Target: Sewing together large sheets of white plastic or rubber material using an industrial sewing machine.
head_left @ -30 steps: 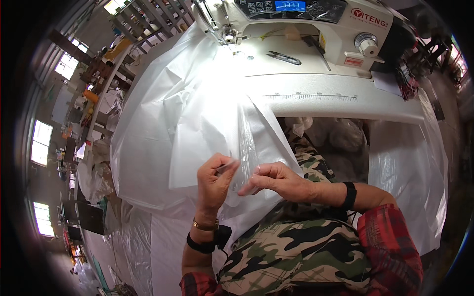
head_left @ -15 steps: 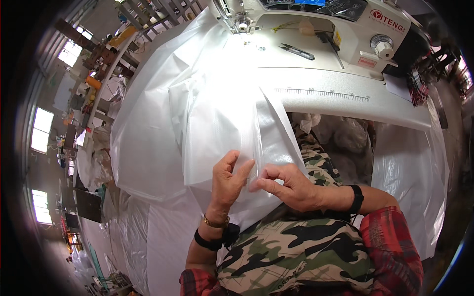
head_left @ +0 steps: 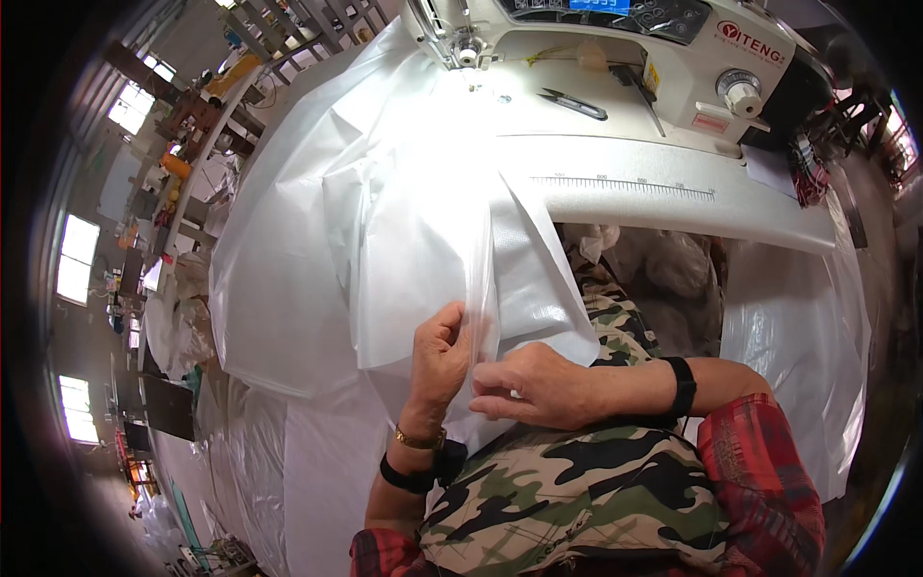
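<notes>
A large glossy white plastic sheet (head_left: 288, 279) drapes from the sewing machine (head_left: 692, 67) down toward my lap. A folded edge runs down it between my hands. My left hand (head_left: 440, 354) is closed on that folded edge, its thumb partly hidden by the sheet. Just right of it and a little lower, my right hand (head_left: 538, 387) is closed with bent fingers pinching the same edge near its lower end. Above both hands, the sheet passes toward the machine's needle area (head_left: 468, 58), where bright lamplight washes out detail.
A small dark thread snipper (head_left: 574, 104) lies on the machine bed, right of the needle. A ruler scale (head_left: 625, 185) runs along the table's front edge. Crumpled clear plastic (head_left: 673, 264) fills the gap below. More white sheeting (head_left: 788, 337) hangs at the right.
My right hand has moved down and slightly left along the folded edge. My left hand stays nearly in place, its thumb now behind the sheet. The fold between them looks straighter.
</notes>
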`<action>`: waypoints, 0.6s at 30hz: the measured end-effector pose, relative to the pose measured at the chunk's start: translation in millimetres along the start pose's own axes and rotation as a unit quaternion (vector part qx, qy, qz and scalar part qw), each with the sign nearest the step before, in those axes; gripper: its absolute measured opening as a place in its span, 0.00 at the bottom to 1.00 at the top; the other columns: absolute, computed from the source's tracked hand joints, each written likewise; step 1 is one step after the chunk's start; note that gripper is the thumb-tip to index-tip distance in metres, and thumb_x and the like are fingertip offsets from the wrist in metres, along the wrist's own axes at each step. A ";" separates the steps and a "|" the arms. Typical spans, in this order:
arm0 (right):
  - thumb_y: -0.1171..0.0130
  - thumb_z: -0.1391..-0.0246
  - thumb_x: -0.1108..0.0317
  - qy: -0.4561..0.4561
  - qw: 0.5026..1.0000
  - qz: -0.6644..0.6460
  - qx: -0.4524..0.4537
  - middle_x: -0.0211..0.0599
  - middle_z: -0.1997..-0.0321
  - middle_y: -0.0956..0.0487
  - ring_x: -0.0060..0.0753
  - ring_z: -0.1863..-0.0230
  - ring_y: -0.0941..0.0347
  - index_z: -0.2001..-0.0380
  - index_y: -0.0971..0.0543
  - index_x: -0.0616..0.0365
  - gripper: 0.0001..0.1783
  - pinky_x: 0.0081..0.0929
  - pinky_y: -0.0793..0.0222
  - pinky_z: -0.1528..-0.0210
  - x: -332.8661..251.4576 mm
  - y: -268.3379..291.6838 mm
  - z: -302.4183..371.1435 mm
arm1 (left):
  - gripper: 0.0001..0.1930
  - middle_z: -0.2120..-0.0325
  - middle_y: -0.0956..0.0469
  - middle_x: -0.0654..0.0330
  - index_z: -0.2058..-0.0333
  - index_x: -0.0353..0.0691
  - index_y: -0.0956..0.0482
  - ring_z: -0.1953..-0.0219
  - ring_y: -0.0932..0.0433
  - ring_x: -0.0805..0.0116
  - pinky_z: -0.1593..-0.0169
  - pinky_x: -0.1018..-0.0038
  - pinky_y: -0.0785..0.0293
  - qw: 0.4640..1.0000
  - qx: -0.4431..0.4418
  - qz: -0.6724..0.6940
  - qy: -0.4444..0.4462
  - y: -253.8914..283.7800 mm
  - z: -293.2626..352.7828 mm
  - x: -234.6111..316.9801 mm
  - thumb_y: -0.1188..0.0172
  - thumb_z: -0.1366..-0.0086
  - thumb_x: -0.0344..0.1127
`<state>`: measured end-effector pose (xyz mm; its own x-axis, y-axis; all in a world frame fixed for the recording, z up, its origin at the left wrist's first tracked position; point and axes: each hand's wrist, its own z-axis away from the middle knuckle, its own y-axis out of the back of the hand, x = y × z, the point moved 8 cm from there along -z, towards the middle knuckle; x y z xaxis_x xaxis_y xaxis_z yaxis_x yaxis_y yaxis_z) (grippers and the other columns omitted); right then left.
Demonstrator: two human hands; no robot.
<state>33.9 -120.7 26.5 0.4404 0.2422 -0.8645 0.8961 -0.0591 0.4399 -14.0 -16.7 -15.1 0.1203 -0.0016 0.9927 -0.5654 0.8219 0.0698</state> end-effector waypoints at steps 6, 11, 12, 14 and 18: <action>0.41 0.42 0.59 0.001 0.997 0.053 -0.058 0.44 0.80 0.26 0.55 0.75 0.25 0.71 0.26 0.56 0.12 0.44 0.29 0.72 9.2 -21.2 -5.0 | 0.10 0.72 0.22 0.64 0.55 0.33 0.25 0.73 0.24 0.79 0.70 0.82 0.25 0.998 -0.014 0.066 0.008 -1.1 -0.2 -3.1 0.48 0.27 0.33; 0.41 0.43 0.61 -0.005 0.989 0.114 -0.096 0.44 0.80 0.24 0.54 0.74 0.23 0.70 0.25 0.57 0.11 0.44 0.27 0.70 13.3 -30.6 -4.6 | 0.11 0.70 0.20 0.62 0.55 0.34 0.26 0.74 0.23 0.78 0.72 0.81 0.23 0.995 0.026 0.090 0.044 3.1 0.4 -8.0 0.49 0.27 0.35; 0.41 0.43 0.61 0.000 0.990 0.112 -0.084 0.44 0.80 0.24 0.54 0.74 0.23 0.70 0.25 0.57 0.11 0.44 0.27 0.70 12.0 -28.8 -5.2 | 0.11 0.72 0.21 0.62 0.55 0.33 0.26 0.74 0.23 0.79 0.73 0.81 0.24 0.995 0.031 0.081 0.045 3.3 -0.2 -8.2 0.47 0.27 0.36; 0.41 0.44 0.61 0.002 0.985 0.119 -0.123 0.43 0.79 0.24 0.55 0.75 0.24 0.71 0.26 0.57 0.12 0.45 0.29 0.71 11.5 -33.2 -4.0 | 0.12 0.74 0.22 0.63 0.54 0.32 0.26 0.73 0.23 0.80 0.74 0.81 0.24 0.996 0.037 0.073 0.045 3.1 -1.1 -8.5 0.46 0.27 0.37; 0.38 0.45 0.61 0.035 0.980 0.140 -0.134 0.41 0.78 0.25 0.51 0.75 0.25 0.73 0.26 0.56 0.11 0.44 0.31 0.71 4.2 -18.4 5.3 | 0.10 0.75 0.23 0.66 0.61 0.34 0.24 0.75 0.25 0.82 0.76 0.82 0.24 0.997 0.038 0.057 0.041 4.3 -1.7 -8.1 0.44 0.28 0.37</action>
<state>19.5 -123.7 13.5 0.6542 0.3196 -0.6855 0.6894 0.1206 0.7142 -15.9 -12.2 -23.0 0.1155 0.1391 0.9835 -0.6397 0.7679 -0.0335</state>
